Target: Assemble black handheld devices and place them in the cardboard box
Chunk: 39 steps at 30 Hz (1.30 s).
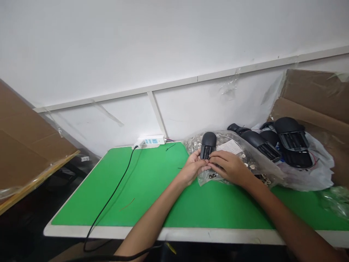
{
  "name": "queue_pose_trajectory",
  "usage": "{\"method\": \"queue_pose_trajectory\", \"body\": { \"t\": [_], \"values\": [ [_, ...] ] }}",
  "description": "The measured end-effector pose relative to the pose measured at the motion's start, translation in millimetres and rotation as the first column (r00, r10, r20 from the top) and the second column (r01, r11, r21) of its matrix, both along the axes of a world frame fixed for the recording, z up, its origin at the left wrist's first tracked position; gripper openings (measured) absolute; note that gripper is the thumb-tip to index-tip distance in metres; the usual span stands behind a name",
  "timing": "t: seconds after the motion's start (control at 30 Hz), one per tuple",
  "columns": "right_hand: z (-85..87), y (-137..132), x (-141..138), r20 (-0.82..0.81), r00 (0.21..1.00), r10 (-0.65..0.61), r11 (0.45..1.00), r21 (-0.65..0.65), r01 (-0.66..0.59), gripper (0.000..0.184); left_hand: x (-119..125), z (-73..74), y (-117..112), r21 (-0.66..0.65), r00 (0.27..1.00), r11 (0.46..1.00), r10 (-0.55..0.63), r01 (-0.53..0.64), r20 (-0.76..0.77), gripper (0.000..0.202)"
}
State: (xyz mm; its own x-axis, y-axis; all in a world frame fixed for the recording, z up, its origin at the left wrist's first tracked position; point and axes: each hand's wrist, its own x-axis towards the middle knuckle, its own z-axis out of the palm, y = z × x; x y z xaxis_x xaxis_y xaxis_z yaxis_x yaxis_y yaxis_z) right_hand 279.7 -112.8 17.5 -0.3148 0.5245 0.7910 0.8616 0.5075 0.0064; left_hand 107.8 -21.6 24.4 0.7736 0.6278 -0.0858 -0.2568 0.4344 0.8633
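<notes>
My left hand (193, 168) is closed around the lower left side of a black plastic battery housing (208, 141) with a rounded top. Its open compartment with slots faces me. The fingers of my right hand (225, 163) are pinched together at the housing's lower end; whatever sits between those fingertips is hidden or too small to name. Directly behind and under both hands lies a clear plastic bag (195, 141) full of small shiny metal parts. A few dark round pieces (212, 176) show near its front edge.
More black housings (291, 134) lie piled on a white plastic bag (323, 171) at the right. Cardboard (313, 87) stands behind them. At the back of the green tabletop (109, 196) is a power strip (152, 140), its black cable (116, 191) crossing the left side.
</notes>
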Motion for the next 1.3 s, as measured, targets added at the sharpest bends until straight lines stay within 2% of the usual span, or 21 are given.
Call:
{"method": "queue_pose_trajectory", "body": {
  "t": [0.33,0.43,0.53,0.63,0.7,0.87,0.97,1.17,1.3],
  "values": [
    [-9.3,-1,3,-0.168,0.981,-0.096,0.995,-0.018,0.094,0.02,-4,8.1,0,-0.003,0.996,0.999,0.036,-0.036,0.084,0.052],
    [-8.3,-4,2,-0.181,0.979,-0.09,0.993,-0.098,0.073,0.013,-6,10.2,1,0.012,0.994,1.0,0.007,-0.008,0.106,0.053],
    [-3.8,-7,0,-0.193,0.98,-0.052,0.981,-0.194,0.014,0.008,-9,11.7,2,-0.007,0.99,1.0,-0.007,0.008,0.143,0.063],
    [-0.3,-9,-2,-0.237,0.971,-0.024,0.971,-0.236,-0.033,0.017,-11,13.5,4,-0.038,0.985,0.999,-0.027,0.034,0.171,0.07],
    [-1.8,-10,-3,-0.278,0.959,-0.052,0.965,-0.26,-0.023,0.026,-13,14.2,6,-0.039,0.984,0.997,-0.057,0.064,0.166,0.071],
    [-17.0,-10,-4,-0.367,0.908,-0.203,0.936,-0.344,0.07,0.042,-14,11.1,7,-0.016,0.988,0.991,-0.131,0.133,0.086,0.057],
    [-25.9,-9,-3,-0.419,0.876,-0.238,0.915,-0.4,0.057,0.049,-12,8.7,4,-0.01,0.989,0.99,-0.14,0.14,0.043,0.055],
    [-34.2,-9,3,-0.555,0.753,-0.354,0.863,-0.504,0.034,0.058,-11,9.2,1,0.061,0.988,0.987,-0.152,0.15,0.019,0.054],
    [-34.4,-9,6,-0.579,0.738,-0.347,0.865,-0.502,0.013,0.058,-11,9.8,-1,0.168,0.99,0.975,-0.138,0.143,-0.04,0.055]
  ]
}}
